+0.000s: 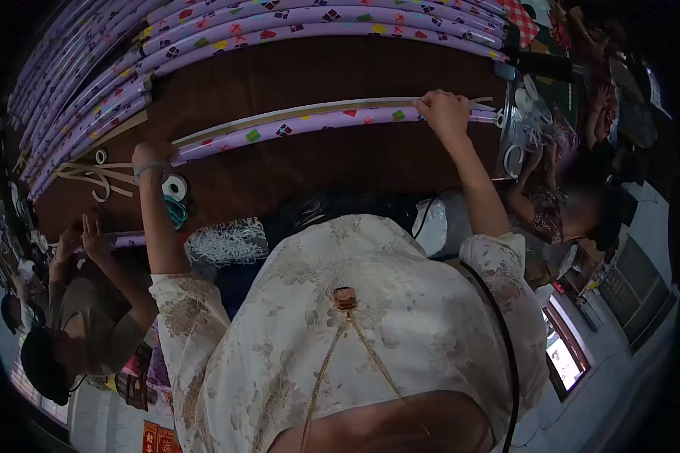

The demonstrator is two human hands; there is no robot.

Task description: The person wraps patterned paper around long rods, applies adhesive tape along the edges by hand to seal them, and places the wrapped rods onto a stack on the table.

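Tan strip (pixel 310 111) along purple roll (pixel 317 122) was pinched by right hand (pixel 443 112); left hand (pixel 151 155)'s grip could not be told.

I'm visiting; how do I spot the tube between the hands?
On the dark brown table, start from the pile of shiny purple patterned tubes. Nearer the person, one purple tube stretches between left hand and right hand. Unlike the piled ones, it lies separately beside a pale strip.

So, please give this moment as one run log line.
left hand: at left end of purple roll; right hand: fingers curled at tan strip beside it; rest: more purple rolls beyond, white ring
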